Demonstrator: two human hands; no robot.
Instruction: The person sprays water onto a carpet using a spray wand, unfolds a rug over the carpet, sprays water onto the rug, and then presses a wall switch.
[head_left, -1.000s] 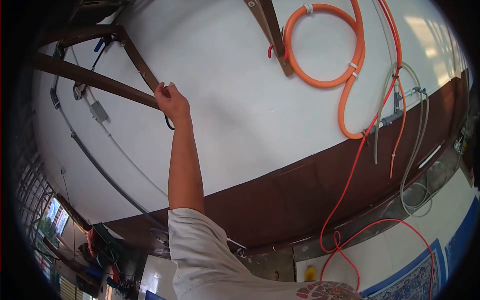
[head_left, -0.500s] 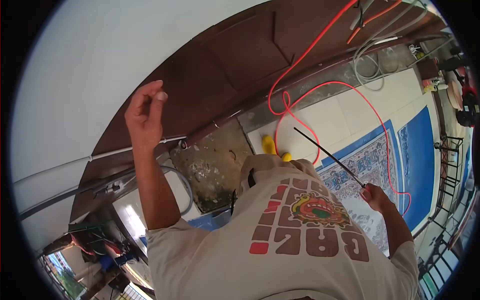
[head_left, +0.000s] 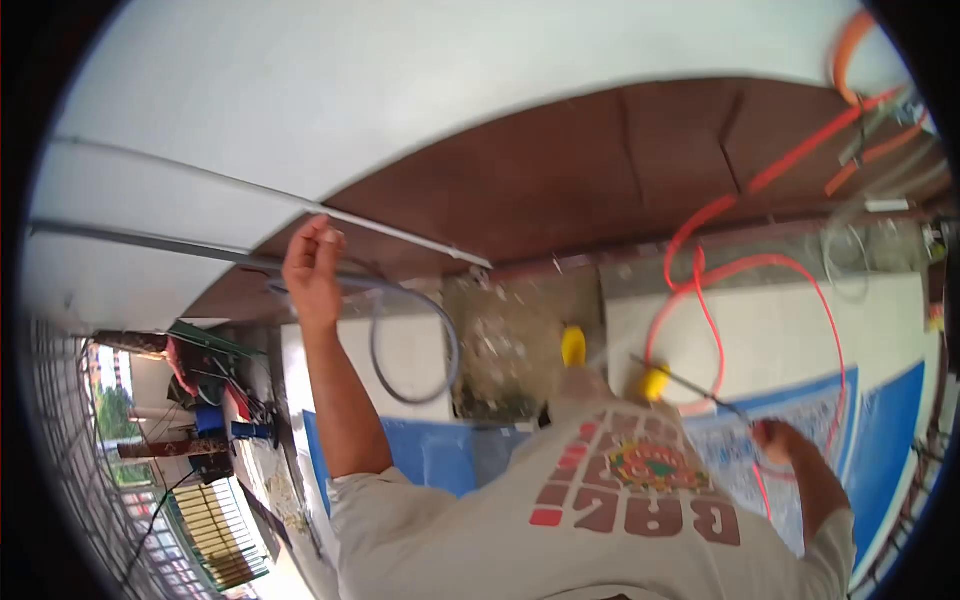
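Note:
My left hand (head_left: pixel 315 272) is raised at the left, in front of the wall, with its fingers curled and the thumb near the fingertips. Whatever may be between them is too small to make out. At the lower right my right hand (head_left: pixel 785 442) is closed around the handle of a long, thin, dark rod-like tool (head_left: pixel 690 386). The tool points up and left, over the floor by my yellow footwear (head_left: pixel 655 382). Its handle looks red in the earlier frame and is mostly hidden in my fist.
A red hose (head_left: pixel 830 330) loops over the floor at the right, near blue-bordered mats (head_left: pixel 895 430). A grey hose (head_left: pixel 458 350) curls at the left below a wall pipe (head_left: pixel 200 170). The wall is white above a brown panel (head_left: pixel 540 170). Metal grilles and clutter stand far left.
My left hand has come down from the brown metal frame on the wall, and the view has tilted down and swung left. My right hand with the tool has come into view.

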